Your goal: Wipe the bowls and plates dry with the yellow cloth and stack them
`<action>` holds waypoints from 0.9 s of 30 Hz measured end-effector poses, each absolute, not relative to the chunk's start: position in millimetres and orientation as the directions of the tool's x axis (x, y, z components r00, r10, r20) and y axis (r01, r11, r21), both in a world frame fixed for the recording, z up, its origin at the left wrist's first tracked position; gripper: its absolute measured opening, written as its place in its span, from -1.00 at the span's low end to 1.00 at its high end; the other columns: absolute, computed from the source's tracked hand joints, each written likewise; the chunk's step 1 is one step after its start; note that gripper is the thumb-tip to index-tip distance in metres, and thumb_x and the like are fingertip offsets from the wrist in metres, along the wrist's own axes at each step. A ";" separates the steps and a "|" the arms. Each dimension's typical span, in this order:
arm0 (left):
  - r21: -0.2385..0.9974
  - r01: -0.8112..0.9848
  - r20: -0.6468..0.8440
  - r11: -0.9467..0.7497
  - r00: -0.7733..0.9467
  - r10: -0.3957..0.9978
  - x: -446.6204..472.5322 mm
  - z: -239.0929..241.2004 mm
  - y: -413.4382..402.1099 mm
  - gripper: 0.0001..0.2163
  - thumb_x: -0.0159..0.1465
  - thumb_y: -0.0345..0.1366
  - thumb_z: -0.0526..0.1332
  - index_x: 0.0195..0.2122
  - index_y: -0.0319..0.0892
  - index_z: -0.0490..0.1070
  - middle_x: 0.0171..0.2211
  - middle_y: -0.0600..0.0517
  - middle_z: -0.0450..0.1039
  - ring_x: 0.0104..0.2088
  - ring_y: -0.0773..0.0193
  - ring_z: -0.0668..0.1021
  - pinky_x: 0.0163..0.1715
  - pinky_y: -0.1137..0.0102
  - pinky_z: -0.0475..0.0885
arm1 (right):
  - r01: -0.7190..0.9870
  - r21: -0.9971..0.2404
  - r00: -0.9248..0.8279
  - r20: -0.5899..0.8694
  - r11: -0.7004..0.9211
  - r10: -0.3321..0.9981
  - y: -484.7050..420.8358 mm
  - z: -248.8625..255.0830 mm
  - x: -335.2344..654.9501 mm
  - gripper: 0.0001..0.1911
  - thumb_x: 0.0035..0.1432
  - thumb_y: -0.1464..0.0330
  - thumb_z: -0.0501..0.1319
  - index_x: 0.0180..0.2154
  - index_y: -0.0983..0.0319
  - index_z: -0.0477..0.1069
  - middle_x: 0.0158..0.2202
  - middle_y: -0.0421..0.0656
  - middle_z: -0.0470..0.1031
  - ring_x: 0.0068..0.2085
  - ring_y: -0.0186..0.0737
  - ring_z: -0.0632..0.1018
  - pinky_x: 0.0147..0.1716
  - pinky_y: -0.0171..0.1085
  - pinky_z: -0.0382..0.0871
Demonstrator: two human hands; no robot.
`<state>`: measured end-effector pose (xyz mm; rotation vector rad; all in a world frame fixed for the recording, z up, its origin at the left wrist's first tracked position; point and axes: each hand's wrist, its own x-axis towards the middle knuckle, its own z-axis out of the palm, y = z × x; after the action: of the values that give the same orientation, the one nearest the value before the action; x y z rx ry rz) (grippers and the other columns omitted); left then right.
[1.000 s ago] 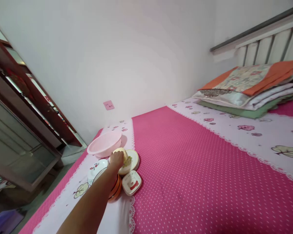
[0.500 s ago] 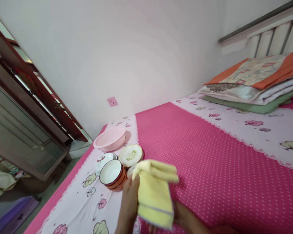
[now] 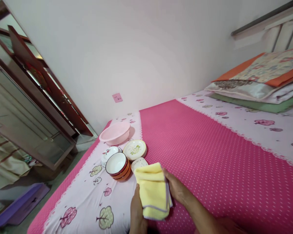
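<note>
A folded yellow cloth [image 3: 153,190] with purple stitched edges is held up between my two hands, above the bed. My left hand [image 3: 137,208] grips its left edge, thumb along the side. My right hand [image 3: 173,185] holds the upper right corner; its fingers are partly hidden behind the cloth. Just beyond the cloth sit a stack of orange bowls [image 3: 123,174] with white insides, a small white dish [image 3: 138,163], a stack of cream plates [image 3: 134,149] with a green print, and white plates [image 3: 109,152] with red flowers.
A pink basin [image 3: 115,133] stands behind the dishes, near the wall. Folded bedding and pillows [image 3: 266,76] are piled at the far right of the pink dotted bed [image 3: 210,156]. On the floor at the left lies a purple bin [image 3: 21,203].
My right hand has come up from beneath the cloth to its upper right corner. The cloth's raised top fold now lies flatter. The view has shifted slightly left.
</note>
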<state>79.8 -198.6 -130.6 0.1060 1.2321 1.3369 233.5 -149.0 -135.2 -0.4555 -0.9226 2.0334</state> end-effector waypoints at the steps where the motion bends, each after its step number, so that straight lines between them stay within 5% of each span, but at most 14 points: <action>1: 0.668 -0.670 -0.601 0.324 -0.230 0.765 80.3 -133.0 -197.3 -0.71 0.41 -0.10 0.14 -0.04 -0.13 0.54 -0.18 -0.15 0.69 -0.17 -0.06 0.72 -0.22 0.20 0.64 | -0.511 -0.794 -0.567 0.023 -0.329 0.824 -149.0 -138.1 234.2 -0.27 0.10 -0.17 0.35 0.02 0.30 0.56 -0.12 0.08 0.71 -0.07 0.16 0.69 0.01 0.05 0.52; 4: 0.641 -0.687 -0.598 0.341 -0.169 0.783 81.4 -137.0 -194.8 -0.70 0.42 -0.16 0.08 -0.09 -0.20 0.55 -0.21 -0.20 0.68 -0.19 -0.07 0.72 -0.23 0.18 0.65 | -0.432 -0.862 -0.583 0.043 -0.264 0.811 -149.4 -145.2 232.0 -0.31 -0.13 0.09 0.59 0.00 0.27 0.56 -0.12 0.01 0.71 -0.14 0.09 0.70 -0.05 -0.03 0.54; 7: 0.642 -0.694 -0.581 0.325 -0.164 0.797 80.9 -137.5 -197.2 -0.68 0.41 -0.15 0.09 -0.09 -0.22 0.56 -0.18 -0.22 0.68 -0.16 -0.05 0.72 -0.18 0.18 0.64 | -0.367 -0.891 -0.510 -0.046 -0.266 0.859 -145.8 -150.4 225.3 -0.40 -0.24 0.16 0.60 -0.13 0.27 0.61 -0.22 -0.03 0.72 -0.22 0.04 0.69 -0.18 -0.12 0.56; 11: 0.694 -0.663 -0.534 0.281 -0.211 0.819 84.9 -138.1 -206.2 -0.74 0.35 -0.15 0.23 -0.14 -0.24 0.59 -0.23 -0.21 0.67 -0.24 0.00 0.71 -0.29 0.26 0.61 | -0.363 -0.892 -0.263 -0.181 -0.271 0.948 -134.7 -156.8 224.5 -0.61 -0.05 0.10 0.42 -0.27 0.25 0.61 -0.44 -0.10 0.67 -0.39 -0.03 0.66 -0.39 -0.19 0.50; 17: 0.820 -0.553 -0.411 0.146 -0.391 0.824 83.6 -139.0 -209.1 -0.76 0.14 -0.17 0.45 -0.35 -0.21 0.49 -0.52 -0.03 0.56 -0.60 0.24 0.55 -0.65 0.46 0.36 | -0.404 -0.886 -0.006 -0.246 -0.228 0.969 -123.5 -154.2 253.6 -0.51 0.10 0.01 0.25 -0.12 0.23 0.58 -0.33 -0.09 0.71 -0.34 -0.01 0.67 -0.35 -0.18 0.53; 23: 0.827 -0.562 -0.424 0.029 -0.589 0.688 37.8 -122.2 -202.7 -0.95 0.36 -0.38 0.23 -0.20 -0.17 0.35 -0.40 -0.08 0.55 -0.46 0.22 0.64 -0.43 0.41 0.57 | -0.334 -0.910 0.073 -0.285 -0.245 0.956 -116.0 -152.5 257.0 -0.54 0.00 0.02 0.31 -0.22 0.25 0.57 -0.39 -0.06 0.70 -0.39 0.02 0.66 -0.43 -0.18 0.48; 27: 0.784 -0.620 -0.477 0.008 -0.595 0.647 5.4 -97.4 -195.8 -0.81 0.41 -0.22 0.21 -0.02 -0.13 0.28 -0.19 -0.14 0.48 -0.26 0.14 0.67 -0.22 0.28 0.64 | -0.285 -0.929 0.096 -0.273 -0.236 0.957 -116.0 -153.6 249.6 -0.57 -0.05 0.04 0.32 -0.25 0.24 0.58 -0.43 -0.09 0.68 -0.39 0.03 0.65 -0.47 -0.19 0.44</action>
<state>5.4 -195.8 -97.4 0.0295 1.3579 1.7416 249.6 -116.0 -153.6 -1.2433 -0.7726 1.4090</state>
